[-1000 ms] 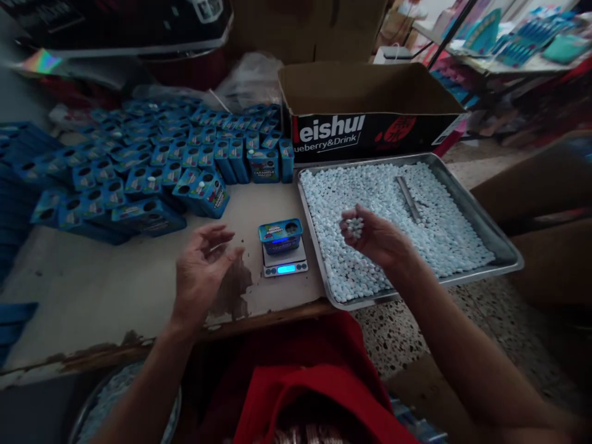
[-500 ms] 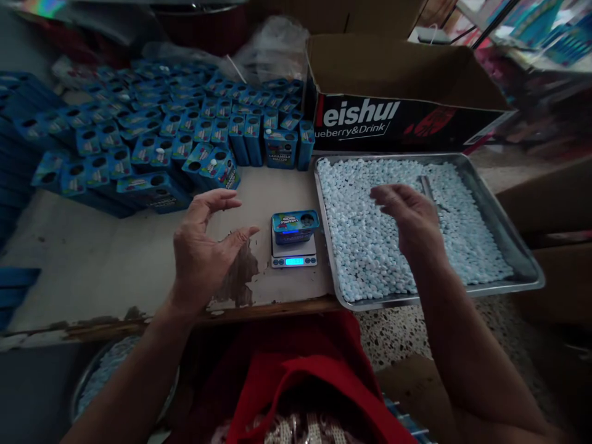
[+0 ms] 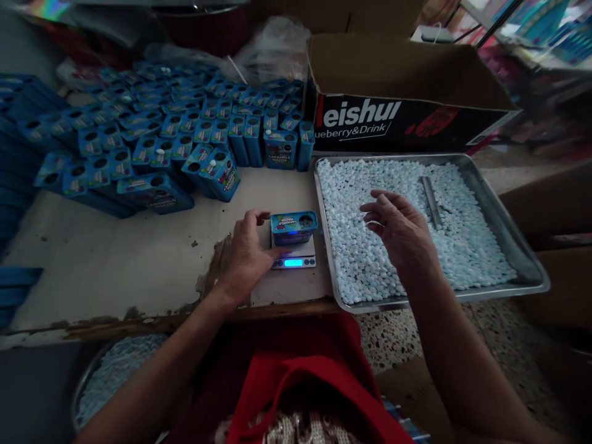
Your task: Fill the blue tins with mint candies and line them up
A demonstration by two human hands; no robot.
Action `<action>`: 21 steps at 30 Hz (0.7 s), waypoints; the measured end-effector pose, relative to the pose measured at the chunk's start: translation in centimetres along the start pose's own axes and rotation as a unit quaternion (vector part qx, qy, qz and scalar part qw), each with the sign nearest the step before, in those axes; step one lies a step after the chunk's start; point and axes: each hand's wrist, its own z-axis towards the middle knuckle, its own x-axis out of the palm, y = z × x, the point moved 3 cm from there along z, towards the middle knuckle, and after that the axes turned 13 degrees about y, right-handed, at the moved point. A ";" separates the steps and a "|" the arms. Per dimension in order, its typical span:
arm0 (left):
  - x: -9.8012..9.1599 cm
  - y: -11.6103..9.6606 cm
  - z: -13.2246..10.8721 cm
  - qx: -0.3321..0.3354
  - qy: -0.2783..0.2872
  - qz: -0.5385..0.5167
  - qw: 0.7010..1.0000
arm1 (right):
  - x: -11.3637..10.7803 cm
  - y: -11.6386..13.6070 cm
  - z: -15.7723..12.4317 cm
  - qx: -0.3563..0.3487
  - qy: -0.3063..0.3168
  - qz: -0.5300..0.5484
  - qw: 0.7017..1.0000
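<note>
A small blue tin (image 3: pixel 293 227) with a round hole in its lid sits on a pocket scale (image 3: pixel 294 257) whose display glows blue. My left hand (image 3: pixel 245 256) curls round the tin's left end, with the index finger behind it and the thumb in front. My right hand (image 3: pixel 400 231) hovers palm down over the metal tray (image 3: pixel 531 271), fingers stretched and slightly apart, holding nothing. Pale blue and white candies (image 3: pixel 361 265) fill the tray.
Several matching blue tins (image 3: pixel 161 135) are piled across the table's back left. An open cardboard box (image 3: pixel 407 68) stands behind the tray. A metal bar (image 3: pixel 431 200) lies on the candies. A bowl of candies (image 3: pixel 111 376) sits below the table edge at lower left.
My left hand has moved right from mid-air to the tin on the scale and closed on it. My right hand, which held candies a second ago, now hangs open over the tray.
</note>
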 end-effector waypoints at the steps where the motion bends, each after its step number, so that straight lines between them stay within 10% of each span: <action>1: 0.0 -0.3 0.0 -0.002 0.006 0.001 1.000 | -0.2 -0.2 0.1 0.010 -0.006 0.015 1.000; 9: 0.4 -1.9 1.4 0.079 0.044 -0.030 0.996 | 0.8 -2.3 0.1 0.064 0.007 0.141 0.988; 17: 0.6 -11.3 4.8 0.376 0.180 0.130 0.899 | 5.5 -3.7 0.2 0.138 0.062 0.378 0.913; 21: 1.2 -11.2 6.0 0.378 0.113 0.137 0.909 | 5.5 -4.4 0.9 0.135 0.047 0.430 0.892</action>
